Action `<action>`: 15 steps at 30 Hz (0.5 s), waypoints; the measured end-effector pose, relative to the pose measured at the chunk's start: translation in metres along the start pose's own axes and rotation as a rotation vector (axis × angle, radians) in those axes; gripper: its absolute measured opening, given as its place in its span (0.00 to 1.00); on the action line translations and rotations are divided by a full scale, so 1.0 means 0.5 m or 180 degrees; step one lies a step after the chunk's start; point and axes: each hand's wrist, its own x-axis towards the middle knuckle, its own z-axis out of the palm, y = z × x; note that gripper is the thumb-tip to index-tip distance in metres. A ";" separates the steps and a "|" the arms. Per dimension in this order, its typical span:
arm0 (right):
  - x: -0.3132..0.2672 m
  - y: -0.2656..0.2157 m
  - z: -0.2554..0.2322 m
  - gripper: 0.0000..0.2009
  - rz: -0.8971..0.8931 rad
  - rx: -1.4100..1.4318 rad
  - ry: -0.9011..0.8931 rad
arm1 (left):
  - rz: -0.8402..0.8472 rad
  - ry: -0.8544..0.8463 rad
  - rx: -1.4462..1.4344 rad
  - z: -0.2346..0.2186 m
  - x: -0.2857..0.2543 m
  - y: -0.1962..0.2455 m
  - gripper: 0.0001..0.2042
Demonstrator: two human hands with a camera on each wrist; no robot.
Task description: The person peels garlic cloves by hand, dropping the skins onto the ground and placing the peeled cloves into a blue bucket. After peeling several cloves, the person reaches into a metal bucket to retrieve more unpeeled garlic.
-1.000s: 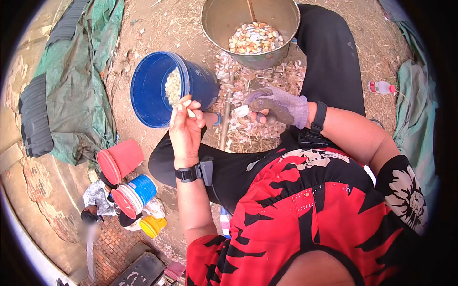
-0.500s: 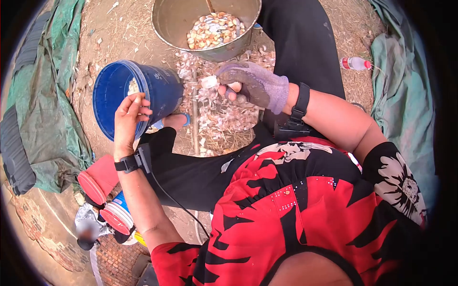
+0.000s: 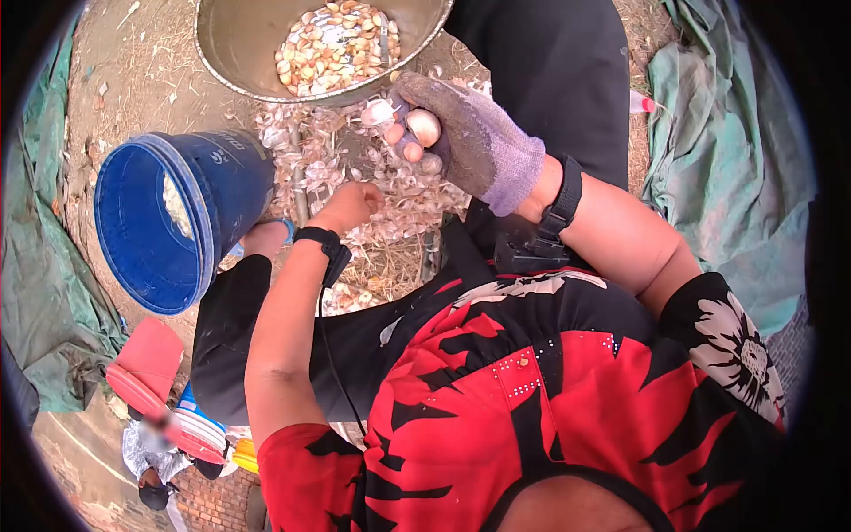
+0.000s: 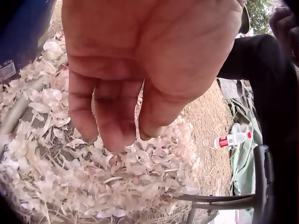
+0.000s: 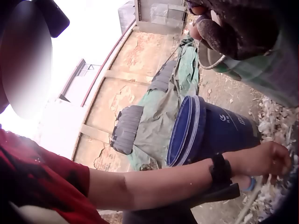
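My bare left hand (image 3: 350,206) hangs low over a heap of garlic skins (image 4: 135,172), its fingers loosely bent with nothing showing between them. A purple-grey glove with bare fingertips covers my right hand (image 3: 470,137), raised beside the metal pot. Its fingers curl round a garlic clove (image 3: 424,128), and a small white piece (image 3: 378,113) shows at the fingertips. Left of the heap, a blue bucket (image 3: 208,182) leans over with pale peeled cloves (image 3: 177,206) inside. The metal pot (image 3: 232,73) at the top holds many unpeeled cloves (image 3: 332,44).
A thin pole (image 3: 300,168) lies through the skins. Green tarps (image 3: 709,177) line both sides, with a plastic bottle (image 4: 233,139) on the right. Red bucket (image 3: 146,359) and yellow bucket (image 3: 245,455) stand lower left, near another person (image 3: 146,457).
My left hand, holding peeled cloves earlier, went to the blue bucket's mouth and has come back empty over the skins. The right hand keeps its clove. The head view has shifted.
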 end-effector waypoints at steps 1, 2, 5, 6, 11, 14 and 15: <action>0.001 -0.001 0.001 0.15 -0.0007 -0.0001 0.0012 | 0.0003 -0.0040 -0.0037 0.020 0.023 -0.008 0.05; 0.004 0.001 0.001 0.15 0.0030 -0.0005 0.0057 | -0.0125 -0.0191 -0.0327 0.044 0.044 -0.014 0.06; 0.015 0.007 -0.001 0.15 0.0062 -0.0116 0.0251 | -0.0189 -0.0570 -0.0722 0.109 0.100 -0.025 0.09; 0.019 0.014 -0.006 0.16 0.0080 -0.0111 0.0273 | 0.0113 -0.0109 -0.0182 0.135 0.110 -0.022 0.10; 0.017 0.021 -0.003 0.17 0.0322 -0.0139 0.0278 | 0.0215 0.1306 0.0197 0.230 0.152 -0.023 0.10; 0.023 0.037 -0.004 0.14 0.0241 -0.0190 0.0324 | 0.0397 0.1528 -0.0063 0.411 0.343 -0.225 0.11; 0.023 0.036 -0.002 0.14 0.0289 -0.0173 0.0268 | 0.0361 0.1784 -0.0406 0.446 0.379 -0.256 0.11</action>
